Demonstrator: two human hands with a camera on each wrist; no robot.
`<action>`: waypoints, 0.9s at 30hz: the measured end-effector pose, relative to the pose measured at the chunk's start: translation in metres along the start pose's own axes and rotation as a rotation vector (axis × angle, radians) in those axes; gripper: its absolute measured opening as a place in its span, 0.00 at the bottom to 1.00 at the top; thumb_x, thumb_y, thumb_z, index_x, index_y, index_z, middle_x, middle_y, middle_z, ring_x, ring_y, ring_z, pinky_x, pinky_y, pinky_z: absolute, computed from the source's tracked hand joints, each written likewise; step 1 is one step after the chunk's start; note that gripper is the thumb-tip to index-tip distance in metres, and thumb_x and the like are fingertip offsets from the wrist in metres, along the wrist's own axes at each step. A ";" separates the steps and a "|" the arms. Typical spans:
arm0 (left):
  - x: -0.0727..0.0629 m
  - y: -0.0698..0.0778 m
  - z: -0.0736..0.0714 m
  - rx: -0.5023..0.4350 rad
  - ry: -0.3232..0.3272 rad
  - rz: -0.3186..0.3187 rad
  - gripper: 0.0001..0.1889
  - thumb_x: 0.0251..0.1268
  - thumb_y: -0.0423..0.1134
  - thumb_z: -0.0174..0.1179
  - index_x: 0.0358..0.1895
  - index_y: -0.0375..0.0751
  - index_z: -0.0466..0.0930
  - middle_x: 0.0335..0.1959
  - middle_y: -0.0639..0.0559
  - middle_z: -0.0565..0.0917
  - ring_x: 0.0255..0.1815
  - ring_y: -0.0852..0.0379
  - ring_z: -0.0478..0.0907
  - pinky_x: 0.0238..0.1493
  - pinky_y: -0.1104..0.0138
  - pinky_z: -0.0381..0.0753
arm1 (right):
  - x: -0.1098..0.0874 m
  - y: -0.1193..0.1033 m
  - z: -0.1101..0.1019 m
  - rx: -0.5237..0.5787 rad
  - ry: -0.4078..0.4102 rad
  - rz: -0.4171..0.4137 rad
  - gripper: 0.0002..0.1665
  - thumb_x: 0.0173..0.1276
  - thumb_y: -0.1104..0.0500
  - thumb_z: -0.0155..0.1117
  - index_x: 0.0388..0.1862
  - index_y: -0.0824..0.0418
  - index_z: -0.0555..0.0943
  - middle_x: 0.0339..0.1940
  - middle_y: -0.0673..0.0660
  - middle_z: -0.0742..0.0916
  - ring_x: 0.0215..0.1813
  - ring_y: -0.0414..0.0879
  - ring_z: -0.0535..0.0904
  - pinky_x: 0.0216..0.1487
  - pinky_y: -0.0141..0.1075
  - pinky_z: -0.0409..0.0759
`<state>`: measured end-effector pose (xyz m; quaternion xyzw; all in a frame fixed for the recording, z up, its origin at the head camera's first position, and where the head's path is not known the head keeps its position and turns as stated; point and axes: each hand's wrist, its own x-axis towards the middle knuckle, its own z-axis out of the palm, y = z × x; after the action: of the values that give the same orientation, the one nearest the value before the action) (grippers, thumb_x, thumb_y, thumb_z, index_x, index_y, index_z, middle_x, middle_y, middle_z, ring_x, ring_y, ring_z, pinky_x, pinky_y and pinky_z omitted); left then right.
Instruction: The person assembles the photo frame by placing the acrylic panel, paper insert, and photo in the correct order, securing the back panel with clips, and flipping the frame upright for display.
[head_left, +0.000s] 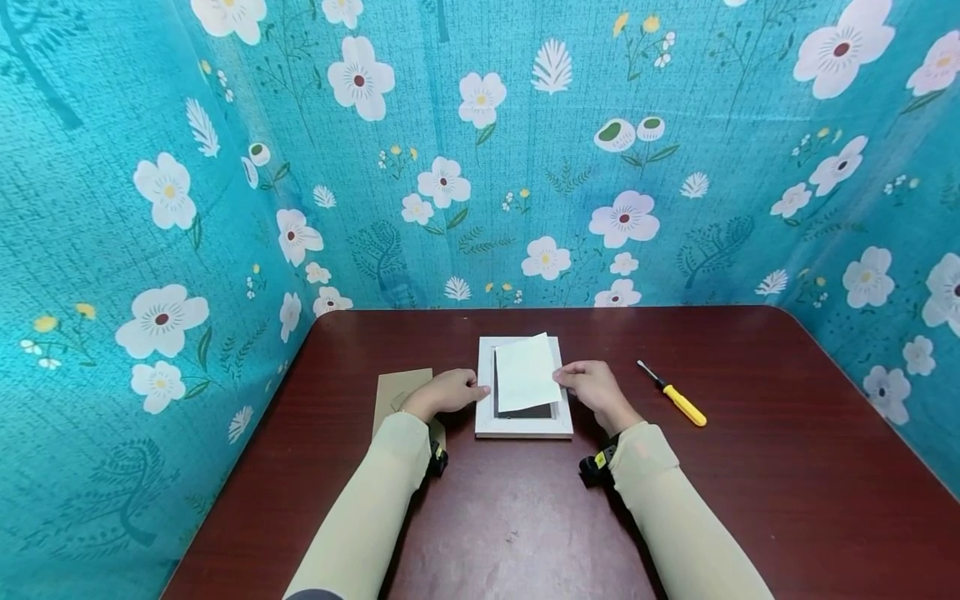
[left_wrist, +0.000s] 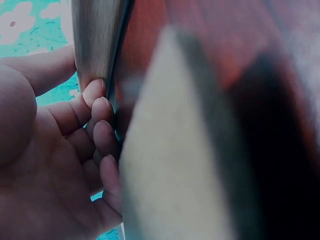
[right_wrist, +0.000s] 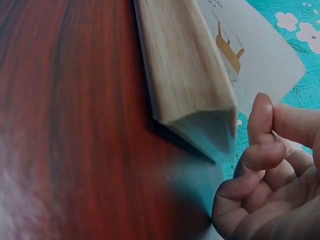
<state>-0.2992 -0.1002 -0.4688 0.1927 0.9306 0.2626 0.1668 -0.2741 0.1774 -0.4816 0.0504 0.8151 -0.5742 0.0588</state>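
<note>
A white picture frame (head_left: 523, 429) lies on the dark red table, with a dark panel (head_left: 532, 412) showing inside its border. My left hand (head_left: 450, 392) grips the frame's left side, thumb on top; in the left wrist view its fingertips touch the frame's wooden side (left_wrist: 97, 42). My right hand (head_left: 595, 389) pinches the right edge of a white paper sheet (head_left: 525, 373) between thumb and forefinger. The sheet sits tilted over the frame opening. In the right wrist view, the sheet's underside (right_wrist: 260, 55) carries a brown printed shape and some lettering, beside the frame's edge (right_wrist: 182, 65).
A brown backing board (head_left: 390, 392) with a small flap lies left of the frame, partly under the left wrist. A yellow-handled screwdriver (head_left: 684, 406) lies to the right. Blue flowered cloth (head_left: 480, 208) hangs behind the table and at both sides. A blurred beige shape (left_wrist: 175, 150) fills the left wrist view's foreground.
</note>
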 end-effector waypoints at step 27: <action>0.000 0.000 0.000 -0.008 -0.005 0.004 0.19 0.73 0.52 0.54 0.26 0.44 0.68 0.19 0.54 0.66 0.19 0.58 0.61 0.25 0.65 0.62 | 0.004 -0.004 0.008 -0.134 0.023 -0.048 0.09 0.69 0.59 0.64 0.38 0.64 0.87 0.41 0.57 0.87 0.47 0.51 0.79 0.45 0.42 0.75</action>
<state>-0.2992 -0.1001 -0.4683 0.1945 0.9288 0.2661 0.1694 -0.2782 0.1689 -0.4813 0.0336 0.8534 -0.5188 0.0388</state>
